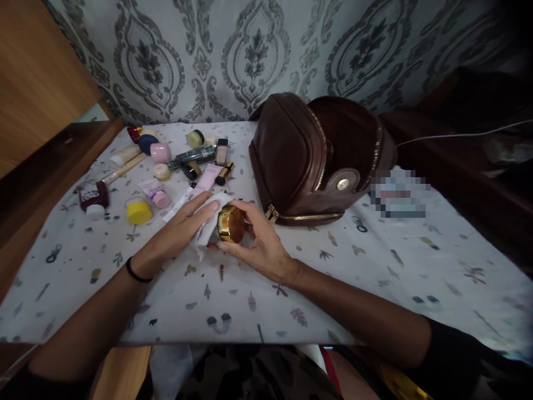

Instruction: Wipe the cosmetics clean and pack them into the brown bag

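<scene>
My right hand (264,244) grips a small round jar with a shiny gold lid (232,224), its lid tilted toward the right. Against the jar's left side, my left hand (187,222) presses a white cloth (205,230); its fingers are closed on the fabric. Just beyond the hands lie a pink tube (207,179), a small dark bottle with gold trim (225,173) and a white tube (180,203). A yellow-lidded jar (139,211) and a white tube with a pink cap (156,194) are left of my left hand.
A brown leather bag (291,155), unzipped, stands at the back right. Toward the back left lie several cosmetics, including a dark red bottle (93,197), a brush (124,168) and a green tube (194,156). A blurred-out item (397,194) lies right of the bag on the patterned cloth.
</scene>
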`<state>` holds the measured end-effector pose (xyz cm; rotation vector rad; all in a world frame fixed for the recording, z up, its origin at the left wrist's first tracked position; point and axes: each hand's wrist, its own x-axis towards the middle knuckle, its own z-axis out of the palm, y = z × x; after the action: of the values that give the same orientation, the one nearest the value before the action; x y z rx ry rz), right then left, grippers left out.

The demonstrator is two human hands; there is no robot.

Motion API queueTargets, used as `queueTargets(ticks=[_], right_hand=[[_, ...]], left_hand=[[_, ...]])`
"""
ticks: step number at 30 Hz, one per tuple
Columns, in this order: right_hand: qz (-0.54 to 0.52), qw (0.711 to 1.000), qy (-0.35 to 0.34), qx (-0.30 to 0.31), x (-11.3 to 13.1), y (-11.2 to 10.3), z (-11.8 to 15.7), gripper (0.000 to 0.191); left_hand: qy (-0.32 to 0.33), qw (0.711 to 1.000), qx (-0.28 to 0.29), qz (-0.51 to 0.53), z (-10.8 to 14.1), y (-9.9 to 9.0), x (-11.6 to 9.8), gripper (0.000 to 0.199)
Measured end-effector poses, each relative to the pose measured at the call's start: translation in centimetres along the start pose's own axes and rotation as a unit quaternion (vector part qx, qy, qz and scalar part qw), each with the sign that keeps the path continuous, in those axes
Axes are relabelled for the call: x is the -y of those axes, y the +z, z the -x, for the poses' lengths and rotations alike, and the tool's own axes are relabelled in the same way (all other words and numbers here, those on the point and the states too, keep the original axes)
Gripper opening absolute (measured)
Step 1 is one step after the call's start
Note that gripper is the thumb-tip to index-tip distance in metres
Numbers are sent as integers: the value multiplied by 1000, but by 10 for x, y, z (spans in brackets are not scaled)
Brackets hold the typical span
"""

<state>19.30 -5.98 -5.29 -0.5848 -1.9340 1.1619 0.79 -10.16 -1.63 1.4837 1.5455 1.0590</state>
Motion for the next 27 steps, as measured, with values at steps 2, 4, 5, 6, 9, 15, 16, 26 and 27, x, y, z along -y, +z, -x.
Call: queueTargets(ticks=[2, 4, 5, 6, 9, 15, 16, 26, 27], right_hand=[[10, 1000, 18, -3, 0, 0, 1, 67], [11, 999, 38, 6, -2, 0, 1, 69], [7, 999, 48, 15, -3, 0, 1, 69], [-1, 998, 57, 25, -5, 0, 1, 69], [-32, 996, 70, 41, -9, 0, 0, 70], [-59, 995, 73, 46, -10, 1, 0, 67], [-60, 995, 72, 45, -9, 1, 0, 67], [-41, 999, -3, 18, -16, 5, 2, 64], [-40, 999, -6, 17, -17, 6, 2, 63]], left_hand=[[-22, 997, 16, 71, -1, 4, 1, 40], [-17, 995, 5, 96, 0, 5, 1, 36], [-7, 997, -4, 83, 1, 5, -1, 34], [7, 998, -13, 62, 2, 5, -2, 31], [42, 999, -22, 13, 5, 5, -9, 25], [50, 998, -37, 32, 6, 6, -14, 20], [44, 998, -41, 36, 5, 6, -13, 20], [-38, 998, -16, 47, 0, -2, -7, 34], [-46, 997, -4, 55, 1, -2, -6, 37]])
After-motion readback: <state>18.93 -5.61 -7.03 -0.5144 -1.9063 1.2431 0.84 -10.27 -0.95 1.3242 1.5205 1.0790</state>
